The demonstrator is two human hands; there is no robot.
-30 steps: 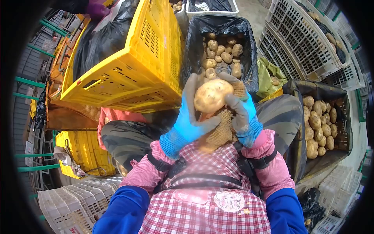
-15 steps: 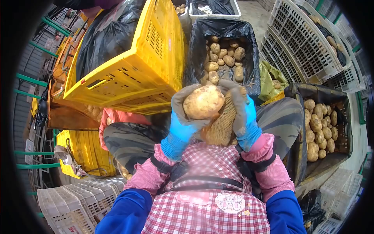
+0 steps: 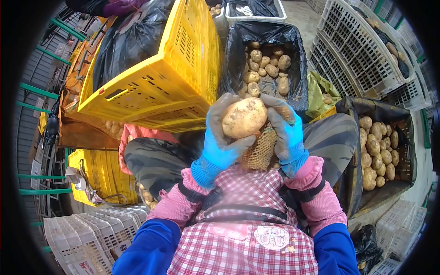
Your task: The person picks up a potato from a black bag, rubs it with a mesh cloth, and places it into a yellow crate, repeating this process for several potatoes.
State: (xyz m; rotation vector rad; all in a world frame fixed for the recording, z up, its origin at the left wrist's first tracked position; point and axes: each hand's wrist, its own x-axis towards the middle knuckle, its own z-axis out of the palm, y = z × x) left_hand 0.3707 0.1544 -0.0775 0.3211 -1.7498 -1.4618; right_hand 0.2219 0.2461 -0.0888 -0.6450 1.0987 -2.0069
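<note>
Both gloved hands, left hand [image 3: 219, 137] and right hand [image 3: 286, 133], grip one large potato [image 3: 244, 118] above a mesh net bag [image 3: 260, 150], held over the lap, near the black-lined potato crate [image 3: 268, 64].

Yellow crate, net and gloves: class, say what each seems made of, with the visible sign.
Yellow crate: rigid moulded plastic, glossy; slotted lattice walls. Net under the potato: tan open mesh, probably foam or fibre. Gloves on left hand and right hand: blue knit cuffs, grey matte coating on palms and fingers, likely rubber.
</note>
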